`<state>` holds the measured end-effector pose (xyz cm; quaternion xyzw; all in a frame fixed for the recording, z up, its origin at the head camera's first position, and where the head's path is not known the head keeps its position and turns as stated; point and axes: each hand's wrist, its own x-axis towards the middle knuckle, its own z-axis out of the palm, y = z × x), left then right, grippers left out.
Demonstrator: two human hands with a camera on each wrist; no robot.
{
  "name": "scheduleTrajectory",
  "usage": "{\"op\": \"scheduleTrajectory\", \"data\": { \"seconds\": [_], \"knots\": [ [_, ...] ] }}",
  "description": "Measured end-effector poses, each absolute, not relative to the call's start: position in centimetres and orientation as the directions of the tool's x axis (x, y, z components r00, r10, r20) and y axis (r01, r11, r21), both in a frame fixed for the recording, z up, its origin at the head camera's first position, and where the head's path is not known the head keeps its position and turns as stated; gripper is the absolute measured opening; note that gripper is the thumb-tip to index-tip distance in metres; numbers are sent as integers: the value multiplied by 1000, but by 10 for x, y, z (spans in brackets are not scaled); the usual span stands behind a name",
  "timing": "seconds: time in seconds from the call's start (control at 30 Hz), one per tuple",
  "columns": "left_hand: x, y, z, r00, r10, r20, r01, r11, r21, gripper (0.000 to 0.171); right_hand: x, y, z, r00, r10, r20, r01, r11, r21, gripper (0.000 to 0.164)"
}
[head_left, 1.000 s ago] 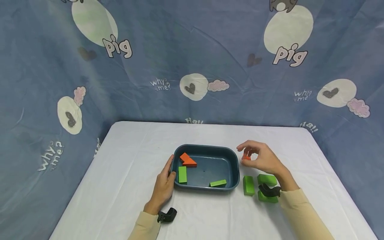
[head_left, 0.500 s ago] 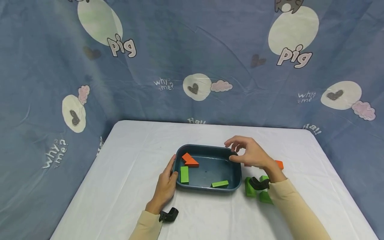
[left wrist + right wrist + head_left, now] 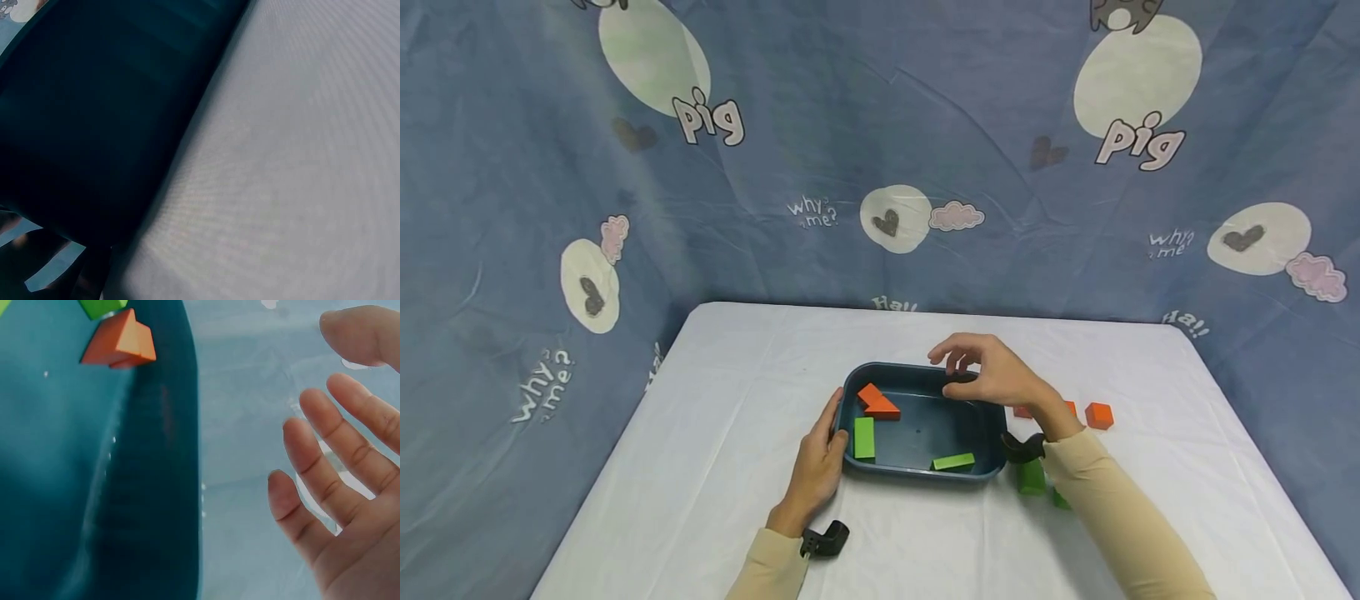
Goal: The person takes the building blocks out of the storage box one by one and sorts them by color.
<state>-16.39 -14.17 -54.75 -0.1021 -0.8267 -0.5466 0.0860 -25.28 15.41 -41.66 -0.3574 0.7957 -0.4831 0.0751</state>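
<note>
My left hand (image 3: 815, 467) holds the left end of a dark blue plastic bin (image 3: 917, 477), thumb by the rim and fingers along the outer wall. That bin's wall fills much of the left wrist view. Inside lie two orange wedge-shaped blocks (image 3: 882, 408) at the left, a green block (image 3: 864, 438) in front of them and another green block (image 3: 953, 462) near the front wall. Over the back right rim hovers my right hand (image 3: 992, 371), fingers loosely bent. Nothing is between its fingers and thumb in the right wrist view.
To the right of the bin, several orange blocks (image 3: 1099, 416) stand on the white cloth, some partly hidden by my right wrist. Green blocks (image 3: 1032, 478) lie nearer the front, partly behind the sleeve. A blue printed curtain (image 3: 775, 250) hangs behind the table.
My right hand has moved left from beside the orange block at the bin's right to over its back rim. More orange blocks now show behind it. My left hand keeps its hold.
</note>
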Motion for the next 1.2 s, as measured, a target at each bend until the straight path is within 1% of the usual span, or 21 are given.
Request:
{"op": "scheduleTrajectory", "data": {
  "seconds": [0.17, 0.5, 0.83, 1.2],
  "knots": [
    [-164, -142, -548, -964, 78, 255, 264, 392, 881, 68, -266, 144, -436, -711, -667, 222, -497, 254, -830, 44],
    [-166, -141, -549, -959, 77, 271, 279, 387, 879, 66, -274, 113, -444, -661, -708, 250, -538, 214, -816, 42],
    [-166, -144, -547, -957, 74, 280, 287, 385, 877, 65, -278, 84, -461, -588, -769, 250, -540, 144, -829, 40],
    [-165, -146, -549, -956, 83, 280, 290, 383, 877, 67, -282, 62, -473, -558, -800, 222, -483, 96, -871, 38]
  ]
}}
